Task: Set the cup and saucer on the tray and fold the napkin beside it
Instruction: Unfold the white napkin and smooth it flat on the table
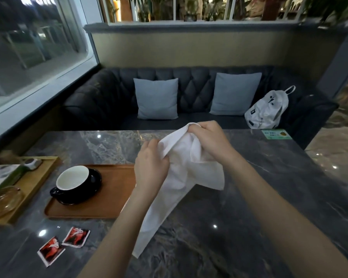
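Note:
A black cup (72,181) with a white inside stands on its black saucer (94,177), and both rest on the left part of a brown wooden tray (113,197). Both my hands hold a white napkin (179,177) in the air above the table, right of the tray. My left hand (151,167) grips its upper left edge. My right hand (211,141) pinches a top corner higher up. The cloth hangs crumpled, with one long corner drooping down to the table.
A dark marble table (249,197) spreads under everything. A yellow wooden tray (38,177) with a glass dish and a box sits at the left edge. Two red sachets (64,243) lie near the front. A green card (275,134) lies far right. A sofa with cushions stands behind.

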